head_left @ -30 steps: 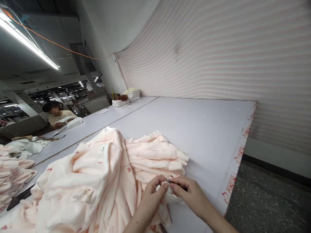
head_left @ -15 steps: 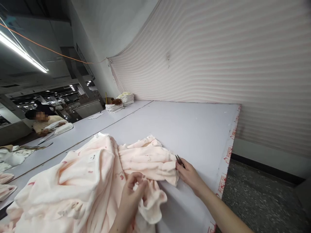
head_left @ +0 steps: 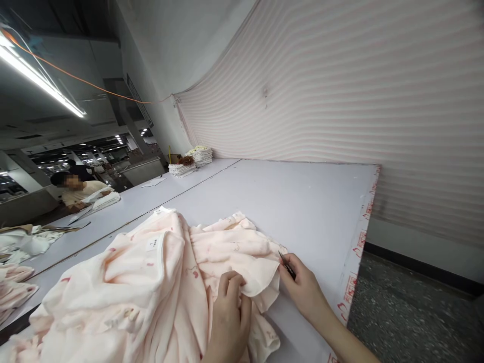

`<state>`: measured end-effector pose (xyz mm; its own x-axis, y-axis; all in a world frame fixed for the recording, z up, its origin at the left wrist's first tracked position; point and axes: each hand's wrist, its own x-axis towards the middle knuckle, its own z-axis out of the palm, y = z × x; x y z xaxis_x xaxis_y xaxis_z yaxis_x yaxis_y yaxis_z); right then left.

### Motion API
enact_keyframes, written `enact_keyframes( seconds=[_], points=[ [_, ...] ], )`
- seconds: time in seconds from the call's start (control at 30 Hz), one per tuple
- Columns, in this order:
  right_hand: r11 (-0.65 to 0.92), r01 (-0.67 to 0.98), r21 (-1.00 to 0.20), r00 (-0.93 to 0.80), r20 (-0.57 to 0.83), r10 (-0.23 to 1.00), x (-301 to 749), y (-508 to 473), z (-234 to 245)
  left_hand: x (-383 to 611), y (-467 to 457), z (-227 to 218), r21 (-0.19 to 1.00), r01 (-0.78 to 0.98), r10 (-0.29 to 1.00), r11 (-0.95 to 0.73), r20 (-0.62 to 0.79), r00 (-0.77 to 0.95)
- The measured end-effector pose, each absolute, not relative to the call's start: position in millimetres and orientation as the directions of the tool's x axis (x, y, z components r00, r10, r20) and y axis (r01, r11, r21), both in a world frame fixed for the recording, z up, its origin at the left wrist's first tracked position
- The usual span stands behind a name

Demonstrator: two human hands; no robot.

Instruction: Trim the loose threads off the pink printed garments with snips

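Soft pile of pale pink garments (head_left: 106,302) with small red-pink prints, heaped in loose folds on the bench (head_left: 302,201), a white collar band bearing a small white label (head_left: 152,244) facing up near its top. From the pile's right side stretches a length of gathered fabric (head_left: 234,244), its thin, wavy flap (head_left: 260,280) hanging loose at the far-right end between the left hand (head_left: 229,312) and right hand (head_left: 300,282). Just beside that same end of the pile, slim dark snips (head_left: 288,266) sit gripped in the right hand, pointed tip angled up and left.
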<state>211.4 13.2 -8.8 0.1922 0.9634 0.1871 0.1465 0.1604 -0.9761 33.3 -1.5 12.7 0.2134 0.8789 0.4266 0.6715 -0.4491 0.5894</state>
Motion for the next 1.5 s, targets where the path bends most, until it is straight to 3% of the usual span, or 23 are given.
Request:
enact_keyframes(
  seconds=[0.1, 0.2, 0.6, 0.93, 1.27, 1.5],
  points=[
    [0.166, 0.404, -0.899, 0.138, 0.239, 0.961, 214.9, 2.3, -2.5, 30.9, -0.9, 13.6, 0.569, 0.634, 0.838, -0.524, 0.48, 0.261],
    [0.186, 0.499, -0.847, 0.056, 0.245, 0.968, 217.9, -14.9, 7.7, 33.0, 0.8, 14.6, 0.576, 0.578, 0.811, -0.577, 0.489, 0.322],
    [0.202, 0.344, -0.917, -0.14, 0.163, 0.977, 219.8, -28.5, 21.2, 30.0, 0.2, 10.7, 0.55, 0.57, 0.789, -0.61, 0.484, 0.378],
    [0.186, 0.474, -0.861, -0.079, 0.169, 0.982, 219.5, -25.8, 24.3, 27.2, 2.5, 9.7, 0.577, 0.572, 0.811, -0.583, 0.45, 0.374],
    [0.24, 0.365, -0.9, -0.117, 0.212, 0.97, 220.4, -26.9, 23.0, 27.3, 3.7, 11.4, 0.602, 0.554, 0.817, -0.575, 0.458, 0.35],
    [0.233, 0.494, -0.838, -0.137, 0.189, 0.972, 216.8, -28.3, 29.0, 27.5, 3.9, 13.7, 0.589, 0.564, 0.814, -0.58, 0.454, 0.363]
  ],
)
